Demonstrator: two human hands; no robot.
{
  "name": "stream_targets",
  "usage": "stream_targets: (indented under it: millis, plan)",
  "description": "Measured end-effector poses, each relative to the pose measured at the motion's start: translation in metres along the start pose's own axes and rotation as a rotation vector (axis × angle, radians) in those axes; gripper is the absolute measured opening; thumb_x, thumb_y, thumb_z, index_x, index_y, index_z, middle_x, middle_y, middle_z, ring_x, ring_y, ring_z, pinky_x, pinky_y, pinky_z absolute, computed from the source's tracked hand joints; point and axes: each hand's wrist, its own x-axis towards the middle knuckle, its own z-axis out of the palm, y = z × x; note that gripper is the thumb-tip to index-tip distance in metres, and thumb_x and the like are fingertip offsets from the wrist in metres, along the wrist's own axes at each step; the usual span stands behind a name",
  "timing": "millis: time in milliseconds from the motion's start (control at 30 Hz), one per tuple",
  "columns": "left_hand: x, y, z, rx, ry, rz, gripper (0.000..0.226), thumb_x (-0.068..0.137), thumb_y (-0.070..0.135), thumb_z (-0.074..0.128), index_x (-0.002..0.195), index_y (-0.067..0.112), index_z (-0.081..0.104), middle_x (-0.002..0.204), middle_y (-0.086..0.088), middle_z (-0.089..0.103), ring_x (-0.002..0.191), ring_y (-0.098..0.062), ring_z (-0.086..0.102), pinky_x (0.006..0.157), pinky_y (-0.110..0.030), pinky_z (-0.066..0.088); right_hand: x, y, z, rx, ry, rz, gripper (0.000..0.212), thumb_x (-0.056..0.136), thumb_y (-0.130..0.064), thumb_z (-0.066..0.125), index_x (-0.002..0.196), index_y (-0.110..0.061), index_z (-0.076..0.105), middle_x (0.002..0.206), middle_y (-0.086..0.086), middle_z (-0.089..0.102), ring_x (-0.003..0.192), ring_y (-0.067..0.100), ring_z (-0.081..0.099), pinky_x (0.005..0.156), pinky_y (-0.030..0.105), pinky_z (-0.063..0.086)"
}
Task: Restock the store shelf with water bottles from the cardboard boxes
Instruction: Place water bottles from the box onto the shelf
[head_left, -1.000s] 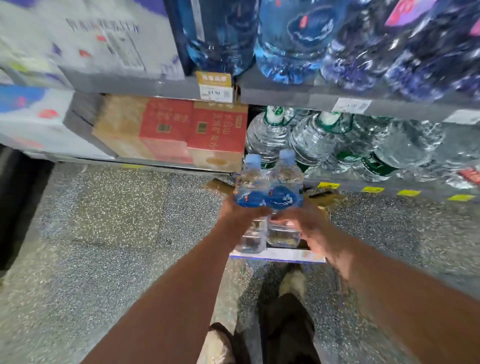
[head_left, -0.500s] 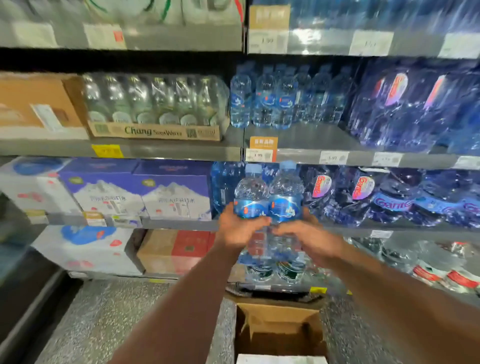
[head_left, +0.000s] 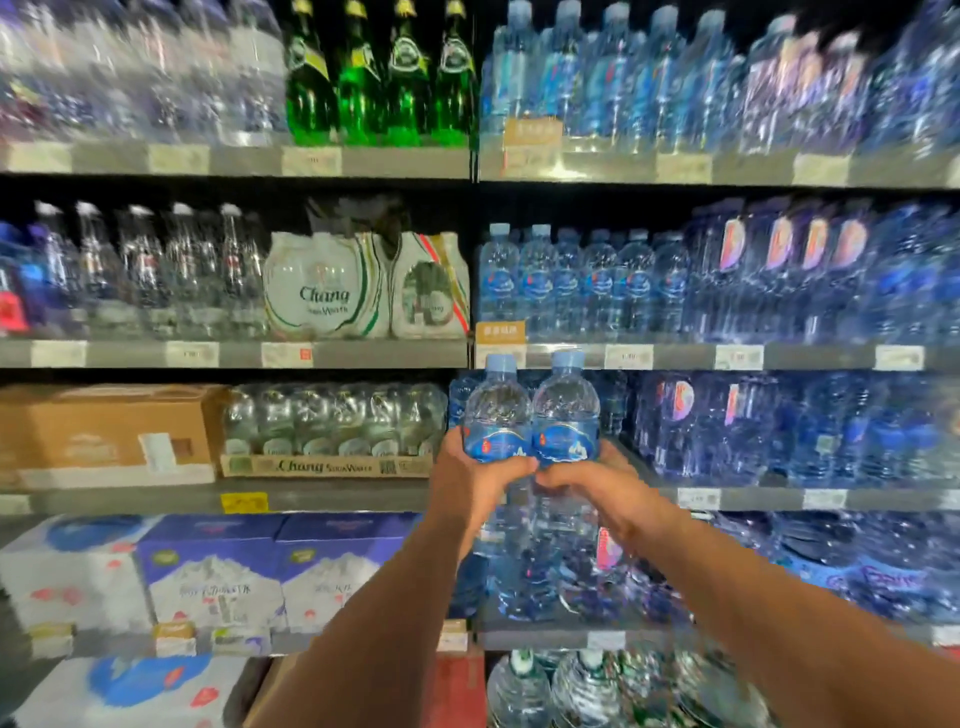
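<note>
I am looking at shelving crowded with drinks on every level. Green glass bottles (head_left: 379, 78) are standing on the top level, white Chang packs (head_left: 322, 291) are sitting one level down, and a cardboard box (head_left: 104, 436) is lying beside a tray of Chang soda water (head_left: 332, 431) below those. Purple cartons (head_left: 213, 566) are filling the level under that. Right of centre, a row of blue-labelled bottles (head_left: 582, 283) is lining the shelf (head_left: 675, 357), with shrink-wrapped packs (head_left: 779, 426) stacked beneath. That shelf's front edge is running just behind the two caps I am holding up.

My left hand (head_left: 480, 480) is gripping the left bottle (head_left: 497, 410) and my right hand (head_left: 597, 486) the right bottle (head_left: 566, 410), with the fingers (head_left: 511, 469) curling round their lower halves. The pair is being held upright, side by side and touching, in the air in front of the shelving. Both are clear plastic with pale blue caps and blue label bands.
</note>
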Motion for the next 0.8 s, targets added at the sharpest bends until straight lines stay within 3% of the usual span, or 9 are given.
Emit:
stream_targets:
  millis: [100,200,367,567,667,733,800]
  plan:
    - [0.007,0.017,0.005,-0.028,-0.011,0.047,0.045,0.063,0.006,0.084,0.095,0.023,0.057,0.088,0.002,0.071,0.07,-0.003,0.068,0.054,-0.011,0.048,0.005,-0.023,-0.005,-0.003,-0.021,-0.034,0.075,0.062,0.005,0.079,0.128,0.0,0.044,0.108,0.017,0.068,0.096,0.032,0.067,0.089,0.044,0.052]
    - [0.019,0.033,0.012,-0.046,-0.016,0.039,0.049,0.061,0.01,0.086,0.098,0.024,0.057,0.088,0.006,0.071,0.075,-0.004,0.068,0.058,-0.014,0.048,0.013,-0.04,-0.011,0.017,-0.022,-0.051,0.094,0.06,0.003,0.08,0.139,-0.003,0.03,0.116,0.02,0.062,0.095,0.034,0.066,0.091,0.049,0.051]
    - [0.047,0.052,0.032,-0.068,-0.031,0.097,0.047,0.06,0.002,0.084,0.096,0.021,0.061,0.086,0.005,0.073,0.074,-0.007,0.07,0.055,-0.011,0.049,0.037,-0.061,-0.028,0.006,0.0,-0.114,0.062,0.061,0.001,0.078,0.114,-0.006,0.047,0.106,0.018,0.067,0.094,0.034,0.067,0.089,0.05,0.052]
    - [0.093,0.073,0.076,-0.115,-0.05,0.133,0.048,0.063,-0.009,0.079,0.106,0.006,0.063,0.098,-0.012,0.072,0.092,-0.028,0.069,0.086,-0.042,0.054,0.085,-0.086,-0.069,0.006,-0.001,-0.172,0.064,0.06,-0.003,0.079,0.116,-0.005,0.048,0.103,0.014,0.07,0.092,0.031,0.069,0.091,0.049,0.051]
    - [0.125,0.081,0.106,-0.092,-0.011,0.154,0.041,0.062,-0.003,0.082,0.098,0.009,0.067,0.093,-0.009,0.073,0.092,-0.03,0.069,0.084,-0.041,0.055,0.122,-0.1,-0.093,-0.017,0.016,-0.176,0.089,0.057,-0.009,0.08,0.134,-0.007,0.036,0.104,0.01,0.069,0.095,0.029,0.067,0.093,0.046,0.049]
    - [0.146,0.082,0.125,-0.039,0.029,0.171,0.036,0.061,0.007,0.085,0.093,0.013,0.068,0.095,-0.008,0.072,0.095,-0.031,0.066,0.089,-0.044,0.052,0.147,-0.111,-0.11,-0.014,0.009,-0.168,0.105,0.059,-0.008,0.08,0.146,-0.01,0.021,0.107,0.01,0.066,0.095,0.026,0.066,0.084,0.04,0.051]
    - [0.167,0.083,0.144,0.026,0.063,0.165,0.049,0.056,0.025,0.087,0.1,0.015,0.068,0.109,-0.009,0.067,0.106,-0.03,0.06,0.097,-0.047,0.045,0.169,-0.121,-0.126,-0.036,-0.002,-0.158,0.112,0.061,-0.01,0.08,0.149,-0.012,0.011,0.116,0.01,0.06,0.099,0.023,0.062,0.07,0.03,0.045]
